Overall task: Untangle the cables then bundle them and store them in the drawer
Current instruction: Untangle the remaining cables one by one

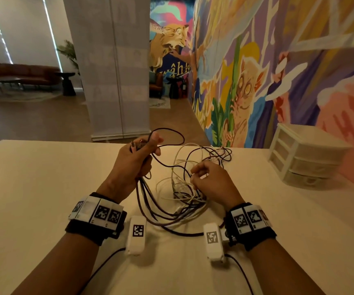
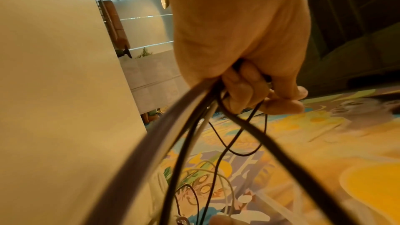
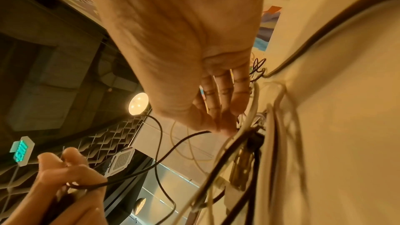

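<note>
Cables: dark strands (image 1: 144, 201) gripped in raised left hand (image 1: 136, 158), likely for separation; right hand (image 1: 211, 179) fingers (image 3: 225, 102) pinching white cable (image 1: 178, 165) over table (image 1: 44, 177).

Dark and white cables (image 1: 178, 201) tangled mid-table, several dark loops lifted clear of the surface. White three-drawer unit (image 1: 303, 158) at the table's right edge, drawers closed.

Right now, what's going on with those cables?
Left hand grips dark cable loops. Right hand picks at the white cables, still knotted on the table. Drawer unit shut.
</note>
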The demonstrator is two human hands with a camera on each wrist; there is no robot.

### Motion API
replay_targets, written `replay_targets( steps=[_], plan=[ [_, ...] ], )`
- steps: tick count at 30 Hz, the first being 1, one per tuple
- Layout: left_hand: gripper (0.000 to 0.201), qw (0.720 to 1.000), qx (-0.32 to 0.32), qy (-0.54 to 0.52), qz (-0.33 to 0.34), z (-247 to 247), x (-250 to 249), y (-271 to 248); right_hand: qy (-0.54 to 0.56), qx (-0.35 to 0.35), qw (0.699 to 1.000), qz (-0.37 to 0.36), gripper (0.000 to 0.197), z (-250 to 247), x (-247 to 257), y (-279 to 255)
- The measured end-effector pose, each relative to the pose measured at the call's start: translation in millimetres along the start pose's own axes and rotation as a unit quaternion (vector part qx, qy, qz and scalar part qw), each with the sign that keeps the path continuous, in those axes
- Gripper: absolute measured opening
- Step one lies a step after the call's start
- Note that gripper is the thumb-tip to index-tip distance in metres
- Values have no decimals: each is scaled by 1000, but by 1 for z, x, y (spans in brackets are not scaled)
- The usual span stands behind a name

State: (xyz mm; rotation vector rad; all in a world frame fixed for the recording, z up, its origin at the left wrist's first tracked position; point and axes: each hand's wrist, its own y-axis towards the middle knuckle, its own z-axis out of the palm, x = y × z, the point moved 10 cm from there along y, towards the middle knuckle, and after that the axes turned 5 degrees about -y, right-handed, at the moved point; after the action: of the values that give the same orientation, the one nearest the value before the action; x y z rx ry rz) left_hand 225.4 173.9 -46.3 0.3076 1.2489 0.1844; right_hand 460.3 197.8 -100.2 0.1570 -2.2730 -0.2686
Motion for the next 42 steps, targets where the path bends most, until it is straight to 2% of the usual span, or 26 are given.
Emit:
replay_targets(
  steps=[4, 7, 9, 11, 13, 16, 17, 19, 20, 21, 23, 25, 27, 29, 31, 34, 35, 37, 39, 41, 42],
  plan=[
    [38, 999, 10, -49, 8, 4, -3, -2, 5, 47, 998, 30, 29, 6, -5, -2],
    [36, 997, 8, -70, 12, 4, -6, -1, -22, 68, 997, -11, 12, 12, 2, -4],
    [40, 996, 1, -84, 16, 1, -7, -1, 53, 1, 997, -59, 8, -8, 20, -3],
    [42, 995, -17, -100, 20, -4, -6, 0, 193, -105, 968, -117, 15, -46, 38, -5],
    [40, 993, -34, -111, 23, -8, -5, 1, 265, -146, 945, -125, 19, -65, 40, -6],
    [30, 992, -33, -119, 23, -10, -2, 3, 213, -148, 960, -110, 15, -57, 37, -10],
    [29, 992, -29, -118, 23, -9, -1, 3, 206, -184, 954, -117, 15, -64, 38, -14],
    [32, 993, -24, -110, 25, -6, -2, 4, 239, -264, 923, -144, 16, -89, 40, -22],
    [35, 994, -28, -105, 28, -7, -3, 4, 252, -276, 915, -153, 16, -95, 41, -23],
    [36, 993, -35, -104, 31, -8, -5, 4, 244, -263, 921, -151, 16, -94, 41, -21],
    [32, 991, -59, -114, 33, -14, -5, 3, 185, -193, 956, -123, 26, -72, 42, -16],
    [25, 989, -76, -124, 38, -19, -6, 4, 169, -182, 963, -102, 33, -65, 39, -16],
    [23, 989, -73, -118, 47, -21, -9, 4, 239, -223, 939, -105, 26, -83, 38, -18],
    [23, 990, -75, -105, 54, -24, -12, 4, 311, -230, 914, -122, 20, -95, 42, -19],
    [27, 991, -82, -91, 56, -25, -13, 3, 331, -222, 907, -134, 13, -94, 47, -19],
    [31, 992, -82, -79, 55, -25, -13, 3, 357, -229, 893, -152, 16, -98, 45, -20],
    [30, 992, -84, -81, 56, -25, -14, 3, 345, -219, 901, -148, 15, -96, 45, -17],
    [26, 988, -93, -103, 61, -29, -16, 3, 243, -144, 951, -122, 13, -73, 45, -7],
    [24, 984, -104, -123, 69, -37, -19, 4, 106, -11, 991, -76, 43, -27, 31, 0],
    [25, 979, -116, -148, 80, -46, -22, 5, 9, 102, 994, -30, 59, 6, 12, -2],
    [24, 974, -122, -169, 85, -52, -25, 5, -16, 142, 990, -22, 56, 14, 7, -5]
  ],
)
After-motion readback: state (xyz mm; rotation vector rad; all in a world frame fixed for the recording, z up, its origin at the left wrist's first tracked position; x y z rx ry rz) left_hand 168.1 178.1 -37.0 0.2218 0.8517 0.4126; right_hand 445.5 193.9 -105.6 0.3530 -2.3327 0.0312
